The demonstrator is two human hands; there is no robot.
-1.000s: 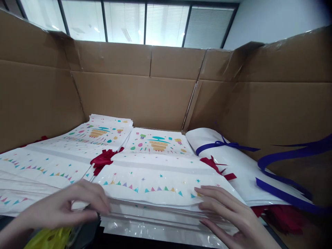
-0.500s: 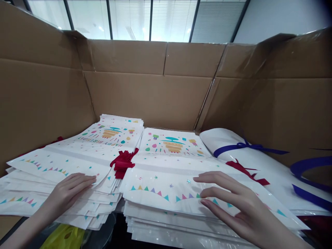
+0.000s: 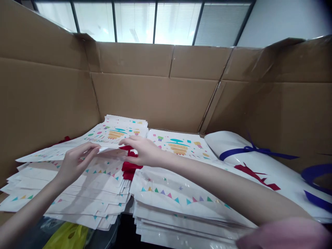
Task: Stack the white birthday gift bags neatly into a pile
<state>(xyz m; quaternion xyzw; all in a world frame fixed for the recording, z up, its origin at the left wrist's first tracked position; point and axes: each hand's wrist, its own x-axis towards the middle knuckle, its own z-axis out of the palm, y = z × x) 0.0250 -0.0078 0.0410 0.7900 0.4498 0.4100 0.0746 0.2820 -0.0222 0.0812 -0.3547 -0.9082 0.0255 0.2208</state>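
Observation:
Two stacks of flat white plastic bags with a colourful birthday print lie side by side in a big cardboard box. My left hand (image 3: 77, 159) pinches the near edge of the top birthday bag (image 3: 103, 149) on the left stack (image 3: 67, 190) and holds that edge raised. Reaching across, my right hand (image 3: 141, 149) is over the inner edge of the same bag, fingers stretched and thumb apart; whether it touches the bag I cannot tell. Beneath that hand a bunch of red ribbon (image 3: 129, 169) sits between the stacks. The right stack (image 3: 178, 211) lies under my right forearm.
Cardboard walls (image 3: 145, 93) rise on the left, back and right. On the right lies a rolled white bundle (image 3: 228, 140) tied with blue ribbon (image 3: 249, 149), with a red ribbon (image 3: 256, 176) beside it. A yellow plastic bag (image 3: 67, 237) shows below the left stack.
My right hand has moved left from the right stack to the left one. My left hand has risen, lifting the near edge of the top bag. The view has shifted slightly.

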